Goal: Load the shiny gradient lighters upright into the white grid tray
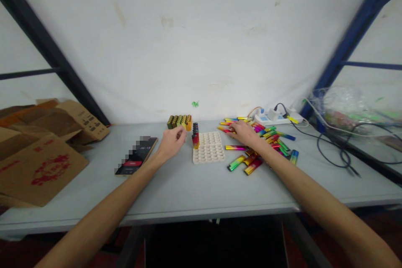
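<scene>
My left hand point(171, 142) is closed with curled fingers, just left of the white tray. Whatever it may hold is hidden. At the left edge of a white tray point(210, 153) with rows of round holes stands a row of red lighter-like tubes point(195, 139) with black tops. My right hand point(245, 133) reaches into a loose pile of shiny, multicoloured lighter-like tubes point(253, 166). Its thumb and fingers close on a red-and-yellow tube point(223, 129) at the pile's left side. A block of upright yellow tubes point(187, 123) with dark tops sits behind my left hand.
A phone point(138, 157), partly pixelated, lies left of my left forearm. Opened cardboard boxes point(47, 163) cover the table's left end. A white power strip point(276, 116) with plugs is behind the pile. Black cables point(342, 155) and clear plastic wrap point(342, 100) lie at right.
</scene>
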The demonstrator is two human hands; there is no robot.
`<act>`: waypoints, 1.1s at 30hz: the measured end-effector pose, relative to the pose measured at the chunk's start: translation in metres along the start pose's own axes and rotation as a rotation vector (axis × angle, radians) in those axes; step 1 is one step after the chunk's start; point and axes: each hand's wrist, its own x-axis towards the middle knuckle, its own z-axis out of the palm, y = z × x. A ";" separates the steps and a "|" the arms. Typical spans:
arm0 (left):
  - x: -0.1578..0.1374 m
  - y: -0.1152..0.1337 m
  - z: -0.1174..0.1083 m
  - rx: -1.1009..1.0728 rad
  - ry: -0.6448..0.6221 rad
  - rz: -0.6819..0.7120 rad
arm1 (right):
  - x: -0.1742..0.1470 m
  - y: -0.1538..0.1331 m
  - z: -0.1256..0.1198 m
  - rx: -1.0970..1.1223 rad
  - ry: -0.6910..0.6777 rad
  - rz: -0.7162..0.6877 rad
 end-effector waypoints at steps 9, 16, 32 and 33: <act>0.000 -0.002 0.005 0.054 0.024 0.029 | 0.001 -0.011 -0.004 0.079 -0.013 0.137; 0.000 -0.007 0.007 0.059 0.005 0.035 | -0.002 -0.010 -0.001 0.261 0.211 0.108; -0.002 -0.007 0.016 0.077 -0.143 0.081 | -0.011 -0.029 -0.013 1.423 0.237 0.243; -0.002 -0.007 0.016 0.077 -0.147 0.080 | -0.013 -0.032 -0.015 1.432 0.203 0.244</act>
